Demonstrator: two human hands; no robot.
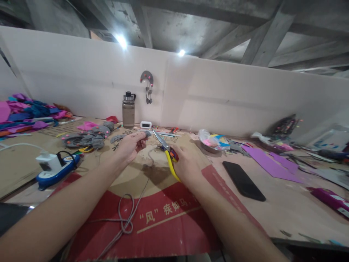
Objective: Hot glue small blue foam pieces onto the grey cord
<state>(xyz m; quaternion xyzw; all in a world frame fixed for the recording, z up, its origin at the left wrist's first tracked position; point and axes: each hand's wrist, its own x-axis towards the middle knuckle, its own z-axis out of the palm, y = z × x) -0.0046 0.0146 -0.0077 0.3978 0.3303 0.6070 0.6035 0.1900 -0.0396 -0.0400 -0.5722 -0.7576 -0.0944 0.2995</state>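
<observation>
My right hand is closed around the yellow handles of a pair of scissors, whose blades point up and to the left. Between the thumb and fingers of my left hand is a small grey felt piece, close to the scissor tips. A short bit of grey yarn hangs or lies below, between my hands. Longer loops of grey cord lie on the red and tan cardboard nearer to me.
A blue power strip with a white charger and grey felt pieces are on the left. Behind stand a water bottle and a small clock. A black phone, a bowl and purple sheets lie on the right.
</observation>
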